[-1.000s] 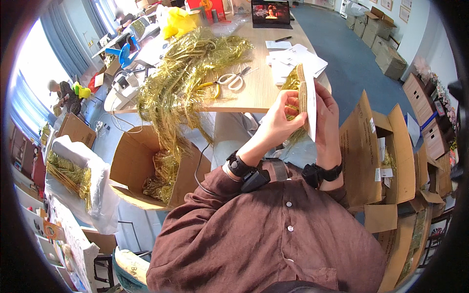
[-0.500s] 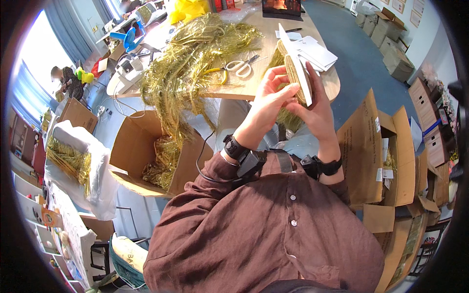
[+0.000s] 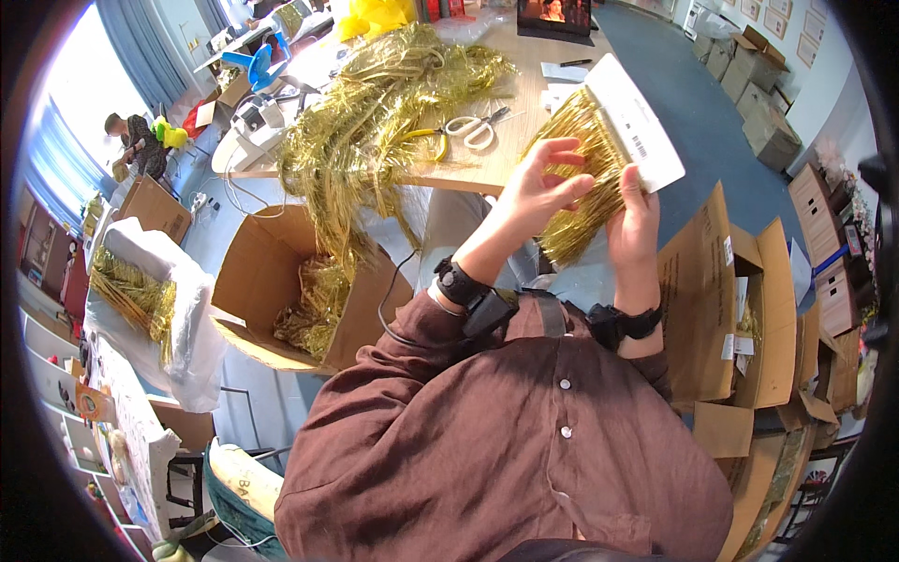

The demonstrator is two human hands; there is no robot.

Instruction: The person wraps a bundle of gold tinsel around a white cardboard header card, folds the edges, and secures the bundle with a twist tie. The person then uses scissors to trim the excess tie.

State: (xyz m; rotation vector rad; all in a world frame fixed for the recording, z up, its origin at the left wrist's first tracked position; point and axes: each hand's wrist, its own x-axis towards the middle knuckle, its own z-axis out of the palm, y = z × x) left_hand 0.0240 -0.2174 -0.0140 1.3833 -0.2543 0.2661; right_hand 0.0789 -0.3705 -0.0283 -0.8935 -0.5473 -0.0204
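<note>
A bundle of gold tinsel fringe (image 3: 585, 192) hangs from a white card (image 3: 646, 126) with a printed label, above the table's near right corner. My right hand (image 3: 634, 225) grips the card's lower edge, thumb on the face toward me and fingers behind. Over the fringe's left side is my left hand (image 3: 543, 187), its thumb and fingers apart; whether it touches the strands is unclear. A large heap of loose gold tinsel (image 3: 375, 112) spreads over the table (image 3: 468, 173) and droops off its near edge. Beside the heap lie white-handled scissors (image 3: 476, 129) and a yellow-handled hand tool (image 3: 429, 142).
Below the table's left end, an open cardboard box (image 3: 257, 272) contains more tinsel. Another open carton (image 3: 698, 300) stands at my right. A screen (image 3: 555, 19), a pen (image 3: 575, 63) and a white power strip (image 3: 253, 140) are on the table. A person (image 3: 140, 140) sits far left.
The white card has turned from edge-on to face me, bringing the fringe into view. My left hand has come off the bundle and its fingers have spread. My right hand keeps its hold.
</note>
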